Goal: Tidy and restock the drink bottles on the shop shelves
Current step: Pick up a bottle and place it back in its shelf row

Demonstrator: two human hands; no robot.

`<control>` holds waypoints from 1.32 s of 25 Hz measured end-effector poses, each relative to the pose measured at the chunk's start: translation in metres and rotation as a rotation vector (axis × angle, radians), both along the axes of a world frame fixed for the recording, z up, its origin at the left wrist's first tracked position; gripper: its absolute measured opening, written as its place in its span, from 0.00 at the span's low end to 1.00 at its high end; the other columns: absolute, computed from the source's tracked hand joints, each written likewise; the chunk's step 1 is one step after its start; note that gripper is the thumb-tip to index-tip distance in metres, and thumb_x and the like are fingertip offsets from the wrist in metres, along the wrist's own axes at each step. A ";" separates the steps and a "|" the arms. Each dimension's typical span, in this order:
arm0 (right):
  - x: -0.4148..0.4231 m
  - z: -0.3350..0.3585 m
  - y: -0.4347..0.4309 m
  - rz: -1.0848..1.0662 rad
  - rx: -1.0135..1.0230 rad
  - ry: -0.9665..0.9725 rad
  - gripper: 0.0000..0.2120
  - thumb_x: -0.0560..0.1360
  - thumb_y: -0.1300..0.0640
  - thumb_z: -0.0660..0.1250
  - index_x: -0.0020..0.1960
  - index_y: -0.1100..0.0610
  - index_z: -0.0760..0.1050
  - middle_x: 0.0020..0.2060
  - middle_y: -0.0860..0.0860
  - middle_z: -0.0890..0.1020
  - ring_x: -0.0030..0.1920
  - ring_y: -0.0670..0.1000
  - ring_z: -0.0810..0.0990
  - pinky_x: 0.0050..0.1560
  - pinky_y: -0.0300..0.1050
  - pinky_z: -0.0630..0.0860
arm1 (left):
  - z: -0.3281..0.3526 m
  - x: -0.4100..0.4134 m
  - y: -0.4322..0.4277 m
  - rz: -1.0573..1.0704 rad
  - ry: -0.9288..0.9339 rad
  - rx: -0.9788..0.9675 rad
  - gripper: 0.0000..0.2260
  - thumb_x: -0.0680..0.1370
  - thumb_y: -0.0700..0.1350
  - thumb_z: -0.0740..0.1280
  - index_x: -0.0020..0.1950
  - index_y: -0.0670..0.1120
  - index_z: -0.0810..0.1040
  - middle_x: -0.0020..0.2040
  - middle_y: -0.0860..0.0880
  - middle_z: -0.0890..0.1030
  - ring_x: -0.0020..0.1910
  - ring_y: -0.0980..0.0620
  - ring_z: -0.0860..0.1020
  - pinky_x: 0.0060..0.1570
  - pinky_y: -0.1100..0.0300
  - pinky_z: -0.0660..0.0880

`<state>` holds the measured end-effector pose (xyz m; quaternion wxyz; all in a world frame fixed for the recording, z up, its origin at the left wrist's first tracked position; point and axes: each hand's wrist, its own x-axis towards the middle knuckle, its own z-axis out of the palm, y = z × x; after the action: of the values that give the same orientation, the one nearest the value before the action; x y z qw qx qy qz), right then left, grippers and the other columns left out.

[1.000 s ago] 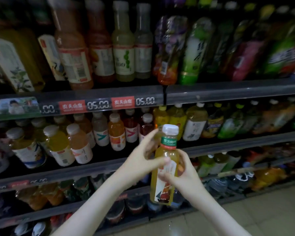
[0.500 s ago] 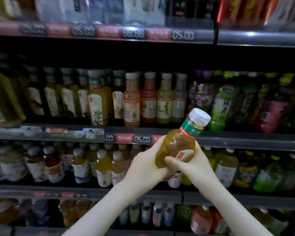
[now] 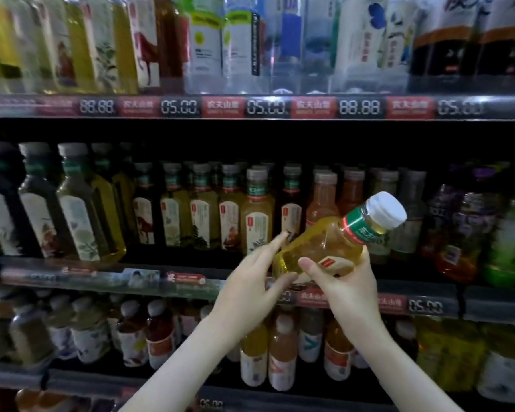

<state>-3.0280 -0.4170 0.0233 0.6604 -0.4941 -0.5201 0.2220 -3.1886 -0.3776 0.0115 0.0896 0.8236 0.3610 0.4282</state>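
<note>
The right hand (image 3: 344, 282) wraps its fingers and thumb round the label of a yellow tea bottle (image 3: 321, 243). The left hand (image 3: 250, 282) takes the bottle's base between a straight forefinger and the thumb. The bottle is held in the air in front of the middle shelf (image 3: 107, 279), tilted with its white cap (image 3: 385, 210) up and to the right. Behind it, rows of upright tea bottles (image 3: 256, 215) fill that shelf. Above runs a price rail (image 3: 268, 107) under more bottles.

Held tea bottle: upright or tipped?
Tipped. The tea bottle leans, white cap up-right, base low-left between the left hand and right hand.
</note>
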 end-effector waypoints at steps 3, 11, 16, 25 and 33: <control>-0.010 -0.001 0.014 -0.068 -0.003 0.004 0.34 0.62 0.52 0.80 0.64 0.50 0.68 0.49 0.39 0.79 0.46 0.32 0.77 0.41 0.25 0.71 | -0.005 -0.020 0.034 0.231 -0.026 -0.028 0.28 0.79 0.55 0.62 0.76 0.57 0.54 0.71 0.49 0.68 0.69 0.52 0.67 0.63 0.64 0.64; 0.008 0.001 0.030 -0.156 -0.019 0.015 0.32 0.64 0.53 0.79 0.63 0.51 0.68 0.48 0.40 0.78 0.46 0.36 0.76 0.43 0.29 0.67 | 0.004 0.004 0.092 0.306 -0.094 -0.226 0.45 0.76 0.50 0.69 0.75 0.60 0.35 0.62 0.42 0.75 0.53 0.42 0.79 0.50 0.52 0.76; 0.011 0.007 0.035 -0.152 -0.043 -0.049 0.32 0.64 0.52 0.79 0.63 0.51 0.68 0.48 0.40 0.78 0.46 0.36 0.75 0.40 0.28 0.67 | 0.003 0.009 0.093 0.255 -0.083 -0.205 0.45 0.74 0.49 0.70 0.76 0.58 0.37 0.62 0.42 0.76 0.54 0.41 0.78 0.50 0.51 0.76; -0.037 0.014 0.043 -0.023 0.004 -0.083 0.28 0.62 0.52 0.80 0.58 0.49 0.72 0.44 0.42 0.83 0.43 0.35 0.81 0.40 0.28 0.76 | -0.003 -0.005 0.012 -0.002 -0.001 0.165 0.45 0.74 0.44 0.69 0.77 0.58 0.39 0.76 0.48 0.59 0.74 0.53 0.59 0.68 0.56 0.65; -0.069 0.020 0.091 0.077 0.037 -0.340 0.35 0.70 0.44 0.70 0.73 0.49 0.61 0.66 0.44 0.72 0.67 0.42 0.70 0.65 0.41 0.69 | 0.014 -0.054 0.065 0.304 -0.293 -0.167 0.47 0.72 0.52 0.72 0.77 0.48 0.40 0.71 0.44 0.67 0.67 0.46 0.70 0.62 0.57 0.69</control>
<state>-3.0966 -0.3260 0.0431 0.5630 -0.4918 -0.6468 0.1509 -3.2429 -0.3123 0.0254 0.1433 0.6785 0.4985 0.5203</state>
